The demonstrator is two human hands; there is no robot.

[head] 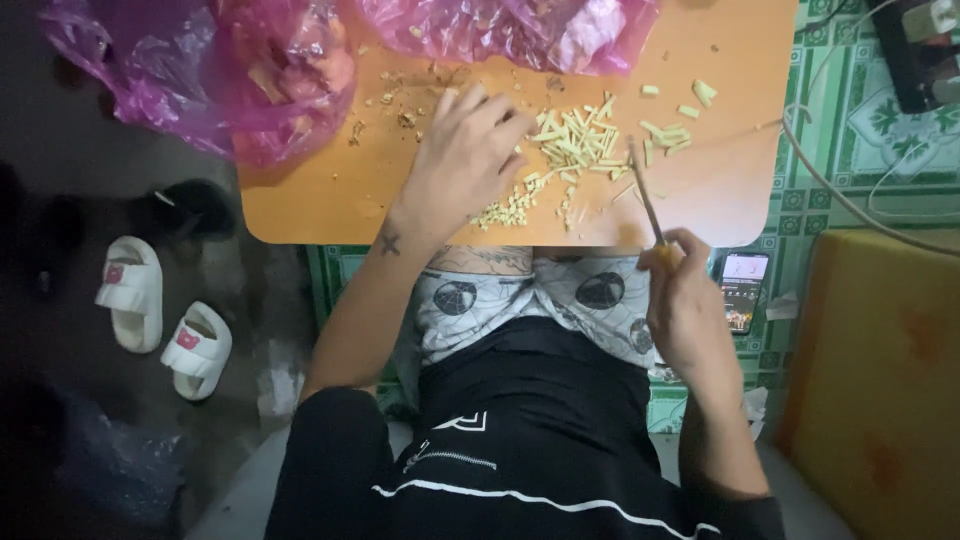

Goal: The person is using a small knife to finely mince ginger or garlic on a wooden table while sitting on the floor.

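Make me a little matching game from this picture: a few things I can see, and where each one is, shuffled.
Things:
1. knife
2. pink plastic bags
3. white sandals
4. phone

Places:
A. on the dark floor, left of the table
B. on the green mat, beside the right hand
C. at the table's far edge
D. held in the right hand

Pairs: 1-D, 2-C, 3-A, 4-B

Dim room, light falling on the worktop

Light is pooling on the worktop's far edge while the floor at left is sinking into near-black shadow; everything is looking soft, slightly grainy, with edges bending outward.
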